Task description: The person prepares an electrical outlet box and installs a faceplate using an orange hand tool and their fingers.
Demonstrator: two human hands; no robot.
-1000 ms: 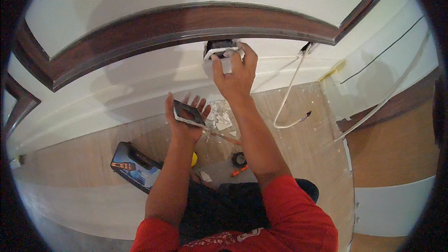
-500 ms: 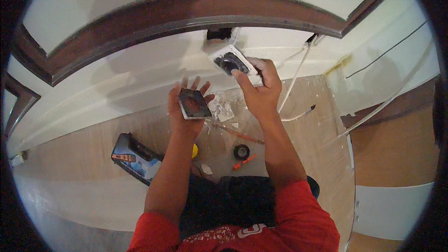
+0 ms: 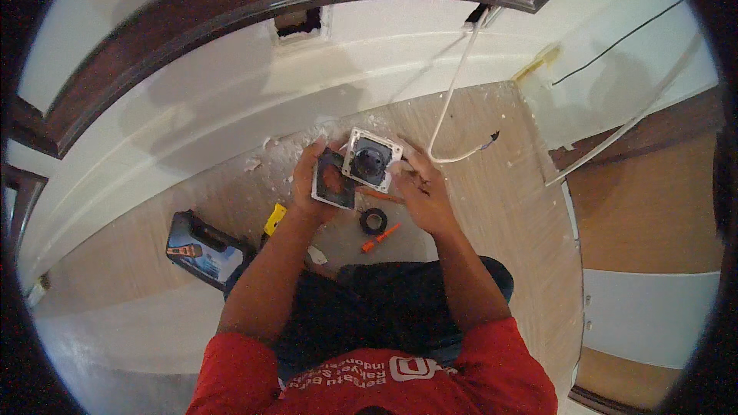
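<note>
Close together in front of me, my hands each hold a piece. My left hand (image 3: 304, 188) is closed round a dark rectangular plate (image 3: 330, 178) with a pale edge and a brownish patch in its middle. A white-framed square wall socket (image 3: 370, 160) with a dark round centre is gripped at its right side by my right hand (image 3: 427, 194). The socket's left edge overlaps or touches the dark plate; I cannot tell which. Beyond them, a square hole (image 3: 297, 23) with a chipped edge opens in the white wall.
Below my hands lie a roll of black tape (image 3: 373, 221), an orange screwdriver (image 3: 380, 238) and a yellow tool (image 3: 275, 218). A dark case (image 3: 204, 250) stands left. A white cable (image 3: 453, 92) hangs from a second wall hole onto the floor. Plaster crumbs (image 3: 254, 163) lie by the wall.
My right hand has brought the socket away from the wall hole, down and left to the dark plate. My left hand's fingers have closed round that plate. The view has shifted slightly.
</note>
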